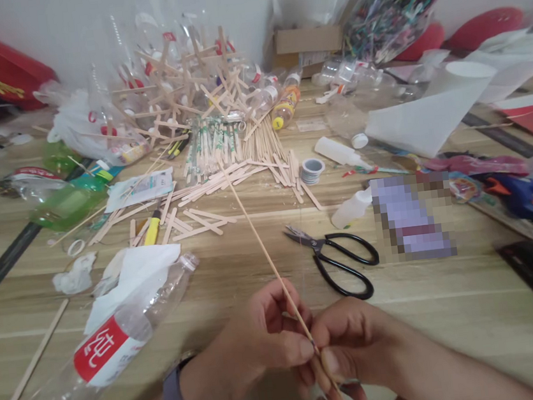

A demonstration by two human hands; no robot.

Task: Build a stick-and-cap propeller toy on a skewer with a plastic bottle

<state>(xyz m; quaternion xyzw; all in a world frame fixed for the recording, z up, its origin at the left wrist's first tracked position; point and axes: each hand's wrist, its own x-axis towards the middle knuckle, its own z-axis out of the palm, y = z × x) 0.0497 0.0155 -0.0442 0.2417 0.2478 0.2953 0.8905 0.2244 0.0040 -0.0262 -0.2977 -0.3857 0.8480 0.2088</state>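
A long thin bamboo skewer (261, 239) slants up and away from between my hands at the table's near edge. My left hand (282, 333) pinches it between thumb and fingers. Right beside it, my right hand (354, 337) grips the skewer's lower part, thumb pressed on it. Something small and dark is wrapped at the skewer where the fingertips meet; I cannot make out what it is. Black-handled scissors (323, 248) lie with blades parted just beyond my right hand. An empty plastic bottle (128, 338) with a red label lies left of my left hand.
Loose craft sticks (201, 220), a yellow-handled cutter (153, 231) and a roll of wire (312, 170) lie farther back. A tangle of bottles and crossed sticks (186, 87) stands at the wall. A glue bottle (351, 208) and a blue glue gun (516, 194) are on the right.
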